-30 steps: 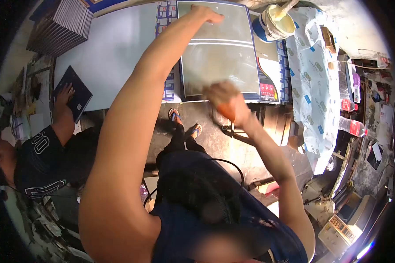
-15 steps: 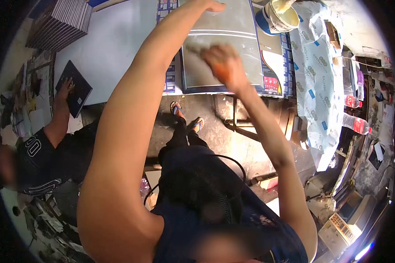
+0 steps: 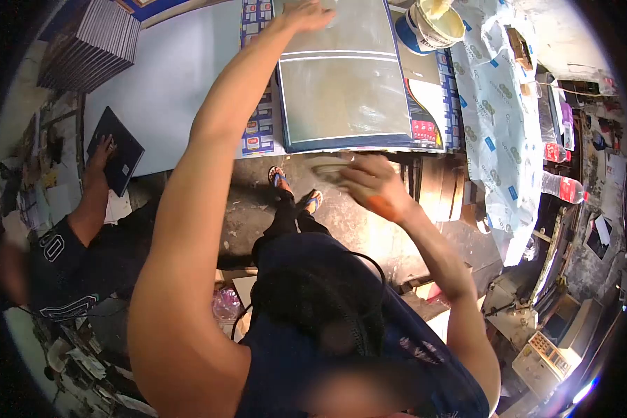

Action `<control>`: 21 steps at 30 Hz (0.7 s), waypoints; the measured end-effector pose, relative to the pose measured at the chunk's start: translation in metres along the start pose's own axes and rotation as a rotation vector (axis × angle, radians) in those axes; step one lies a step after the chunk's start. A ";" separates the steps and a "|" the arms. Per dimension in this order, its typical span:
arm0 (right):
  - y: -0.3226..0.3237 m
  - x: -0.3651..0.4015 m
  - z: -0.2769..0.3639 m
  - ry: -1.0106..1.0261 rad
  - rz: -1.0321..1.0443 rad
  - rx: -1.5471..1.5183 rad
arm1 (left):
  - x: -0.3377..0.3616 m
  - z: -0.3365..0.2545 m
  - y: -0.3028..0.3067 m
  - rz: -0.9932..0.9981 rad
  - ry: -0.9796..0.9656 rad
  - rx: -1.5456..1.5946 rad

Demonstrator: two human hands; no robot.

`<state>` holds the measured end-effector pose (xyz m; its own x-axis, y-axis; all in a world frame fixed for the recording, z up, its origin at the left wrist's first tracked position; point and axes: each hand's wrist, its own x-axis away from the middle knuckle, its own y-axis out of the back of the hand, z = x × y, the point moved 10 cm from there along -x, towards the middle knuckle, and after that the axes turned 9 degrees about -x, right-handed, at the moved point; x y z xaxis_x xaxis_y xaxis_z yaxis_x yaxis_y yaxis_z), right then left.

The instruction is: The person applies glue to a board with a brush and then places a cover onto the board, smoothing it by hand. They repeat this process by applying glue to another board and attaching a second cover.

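Note:
A grey sheet with dark blue edges and white lines across it, the cover sheet [image 3: 348, 94], lies on the table in front of me, with whitish wet streaks on its surface. My left hand [image 3: 306, 15] rests near its far left part, fingers stretched out. Off the sheet's near edge, above the floor, my right hand [image 3: 373, 182] is closed around what looks like a flat brush [image 3: 327, 167], smeared by motion. An orange patch marks the back of this hand. Just right of the sheet stands a bucket [image 3: 432, 28] of pale paste with something coated in it.
Dark covers [image 3: 94, 45] stand in a tall stack at the far left. Another person's hand [image 3: 102, 152] lies on a dark book [image 3: 122, 153] at the table's left edge. Printed wrapping paper [image 3: 491, 132] covers a surface on the right, with plastic bottles [image 3: 564, 187] beyond it.
My right hand has drawn back from over the sheet to beyond its near edge, still holding the brush. My left hand stays at the sheet's far part; the view has shifted slightly.

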<state>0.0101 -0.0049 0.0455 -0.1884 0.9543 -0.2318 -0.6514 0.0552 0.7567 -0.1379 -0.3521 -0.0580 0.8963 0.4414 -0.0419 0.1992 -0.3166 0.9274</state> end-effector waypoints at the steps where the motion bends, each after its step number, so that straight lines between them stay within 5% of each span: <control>1: 0.023 0.023 -0.010 -0.106 -0.128 -0.002 | 0.026 -0.004 0.022 -0.213 -0.052 0.070; 4: 0.087 0.113 -0.044 -0.499 -0.820 -0.161 | 0.145 -0.021 0.066 -0.623 -0.033 0.119; 6: 0.111 0.136 -0.047 -0.734 -1.163 -0.370 | 0.221 -0.046 0.067 -0.581 0.024 0.105; 10: 0.094 0.116 -0.071 -0.752 -1.053 -0.237 | 0.300 -0.103 0.012 -0.029 0.117 0.039; 13: 0.050 0.045 -0.058 -0.579 -0.889 -0.066 | 0.319 -0.116 -0.010 0.072 0.115 -0.106; 14: 0.019 0.032 -0.072 -0.707 -0.849 -0.325 | 0.319 -0.117 -0.013 0.077 0.114 -0.155; 16: -0.001 0.005 -0.073 -0.663 -0.658 -0.172 | 0.319 -0.119 -0.014 0.113 0.107 -0.150; 21: 0.064 0.086 -0.114 -0.824 -0.802 0.107 | 0.324 -0.116 -0.016 0.196 0.094 -0.134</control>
<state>-0.1319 0.0471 0.0045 0.8137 0.5336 -0.2304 -0.2936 0.7194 0.6295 0.1035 -0.1071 -0.0432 0.8707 0.4606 0.1724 -0.0344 -0.2927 0.9556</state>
